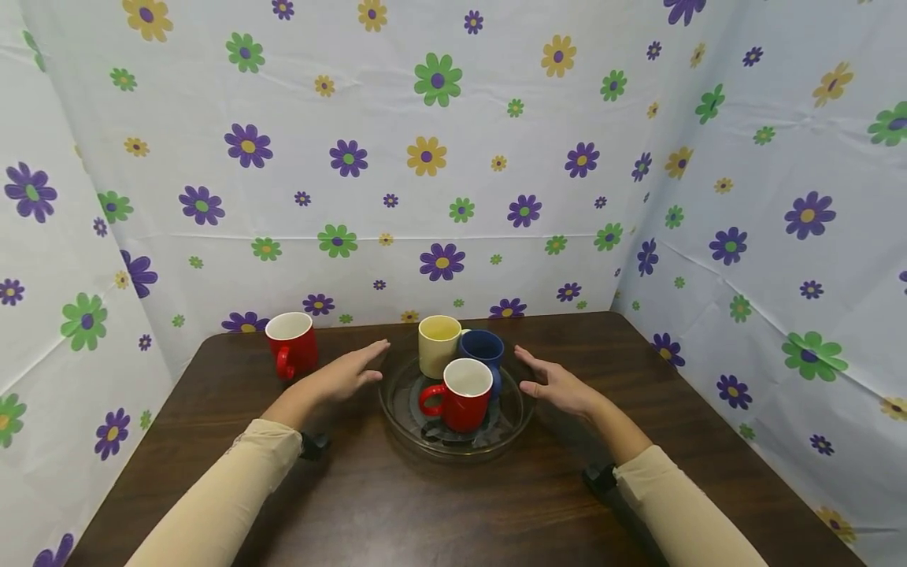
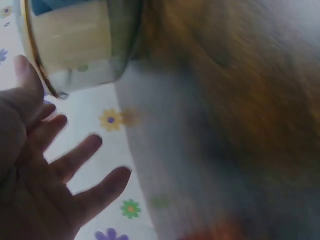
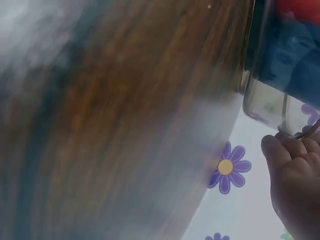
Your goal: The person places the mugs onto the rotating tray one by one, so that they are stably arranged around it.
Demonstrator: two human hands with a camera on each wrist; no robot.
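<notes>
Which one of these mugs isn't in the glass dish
The far-left red mug, standing on the table to the left of the left hand. The other red mug, yellow mug and blue mug all stand in the glass dish.

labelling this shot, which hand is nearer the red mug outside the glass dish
Left. The left hand is just right of that red mug; the right hand is farther off, beyond the glass dish.

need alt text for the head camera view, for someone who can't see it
A person's left hand and right hand flank a round glass dish holding a yellow mug, a blue mug and a red mug on a dark wooden table. A second red mug stands outside the dish, at left; flower-print sheeting hangs behind.
</notes>
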